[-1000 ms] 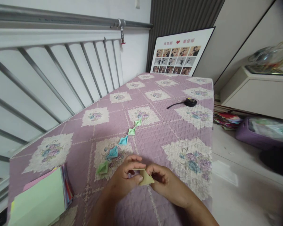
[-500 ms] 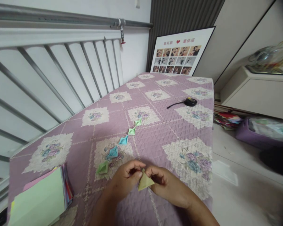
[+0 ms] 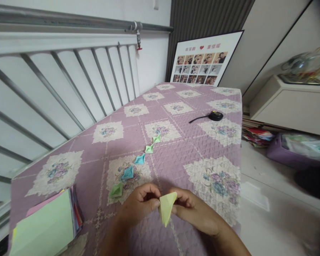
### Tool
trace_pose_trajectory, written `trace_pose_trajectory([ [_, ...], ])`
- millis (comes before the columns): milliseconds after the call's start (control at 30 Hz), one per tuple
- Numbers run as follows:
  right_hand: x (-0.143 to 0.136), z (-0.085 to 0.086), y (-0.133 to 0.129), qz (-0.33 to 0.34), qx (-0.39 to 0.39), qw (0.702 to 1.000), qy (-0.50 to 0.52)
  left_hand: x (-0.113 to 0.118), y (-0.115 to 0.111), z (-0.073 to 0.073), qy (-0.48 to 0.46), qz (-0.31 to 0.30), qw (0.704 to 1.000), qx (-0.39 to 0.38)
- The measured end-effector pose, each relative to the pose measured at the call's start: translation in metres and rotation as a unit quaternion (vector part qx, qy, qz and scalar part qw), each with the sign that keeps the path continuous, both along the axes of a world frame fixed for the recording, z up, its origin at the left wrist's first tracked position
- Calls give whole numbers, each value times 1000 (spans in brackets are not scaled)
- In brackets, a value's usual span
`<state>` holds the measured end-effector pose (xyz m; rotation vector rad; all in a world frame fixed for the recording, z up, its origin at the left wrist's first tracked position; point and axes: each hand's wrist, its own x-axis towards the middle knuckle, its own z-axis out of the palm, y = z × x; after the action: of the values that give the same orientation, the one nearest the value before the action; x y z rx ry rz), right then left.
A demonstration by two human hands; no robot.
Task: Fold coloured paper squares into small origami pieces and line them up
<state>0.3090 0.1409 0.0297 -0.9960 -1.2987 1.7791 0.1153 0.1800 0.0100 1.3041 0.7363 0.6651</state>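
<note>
A folded piece of yellow paper (image 3: 166, 208) hangs between my hands, its narrow tip pointing down toward me. My left hand (image 3: 144, 202) pinches its left edge between thumb and fingers. On the right edge, my right hand (image 3: 188, 208) is closed on the paper near its upper corner. Beyond and left of my hands, small folded papers lie in a diagonal row: a green one (image 3: 116, 190), a blue one (image 3: 128, 172), a smaller blue one (image 3: 139, 159), a light green one (image 3: 149, 148) and another green one (image 3: 156, 138).
A stack of coloured paper sheets (image 3: 44, 224) lies at the left on the purple floral cloth (image 3: 128, 140). A black tape measure (image 3: 215, 115) with a strap rests farther back. A photo board (image 3: 202, 60) stands behind; a radiator (image 3: 61, 89) lines the left side.
The yellow paper has turned between my hands, its tip now pointing down and its shape narrower. Both hands have shifted slightly apart. The row of folded papers stays where it was.
</note>
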Motion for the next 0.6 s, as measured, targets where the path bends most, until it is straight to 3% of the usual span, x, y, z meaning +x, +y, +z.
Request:
trace_pose_trajectory([
  [200,1,-6,0,9,-2,1000,5,-1,0,3,2,-13,1000,6],
  [400,3,-5,1,14,-1,1000,-2,-5,3,-3,-60,-22,998,15],
  [600,-1,-8,3,-71,-10,996,-61,-1,5,-3,-37,28,998,45],
])
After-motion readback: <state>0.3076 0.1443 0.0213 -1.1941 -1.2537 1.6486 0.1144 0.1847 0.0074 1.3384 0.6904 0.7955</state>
